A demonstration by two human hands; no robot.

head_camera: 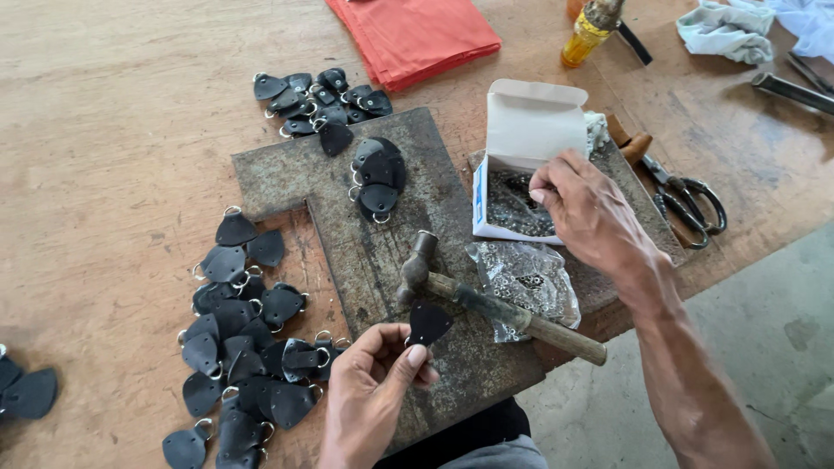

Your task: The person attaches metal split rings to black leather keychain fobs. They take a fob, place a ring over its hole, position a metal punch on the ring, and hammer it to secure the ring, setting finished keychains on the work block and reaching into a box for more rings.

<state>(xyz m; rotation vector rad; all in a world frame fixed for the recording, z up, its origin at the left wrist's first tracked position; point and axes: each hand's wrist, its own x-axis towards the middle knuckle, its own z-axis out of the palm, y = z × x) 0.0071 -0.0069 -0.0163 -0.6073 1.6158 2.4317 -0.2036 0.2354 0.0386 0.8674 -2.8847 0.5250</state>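
black leather tab [428, 321] pinched in my left grip [375, 382], right fingertips [540, 193] closed picking rivets from white box [521, 156]: best lift just one.

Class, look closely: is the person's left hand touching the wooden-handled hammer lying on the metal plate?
Apart. The head view shows the left hand pinching a black leather piece, with bare plate between it and the hammer.

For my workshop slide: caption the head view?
Left hand holds a black leather tab; right hand reaches into the small box.
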